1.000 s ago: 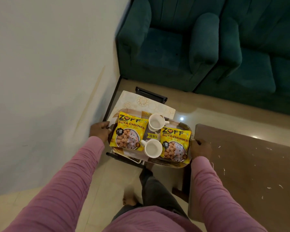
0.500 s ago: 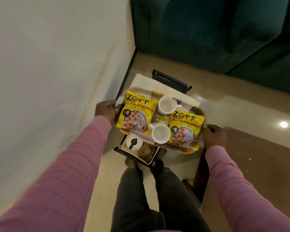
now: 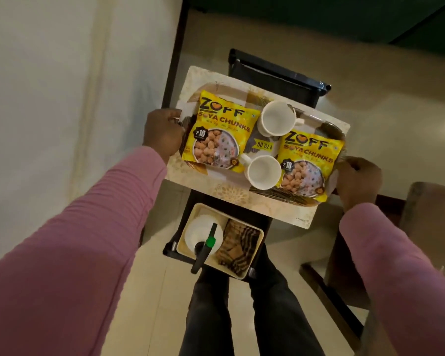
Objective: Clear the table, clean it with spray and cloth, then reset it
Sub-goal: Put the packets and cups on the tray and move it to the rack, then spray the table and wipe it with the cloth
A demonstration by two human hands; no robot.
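Pink sleeves outstretched, left hand and right hand grip the tray.

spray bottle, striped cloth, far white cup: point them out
spray bottle (image 3: 198,231), head view, white shoulder
striped cloth (image 3: 238,246), head view, middle of folds
far white cup (image 3: 276,120), head view, inside of bowl

Tray w/ 2 yellow soya pkts, 2 empty white cups

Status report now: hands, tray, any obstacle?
Left hand, right hand grip tray ends. Two soya chunks packets, two white cups aboard. Tray over small stand; nothing blocking.
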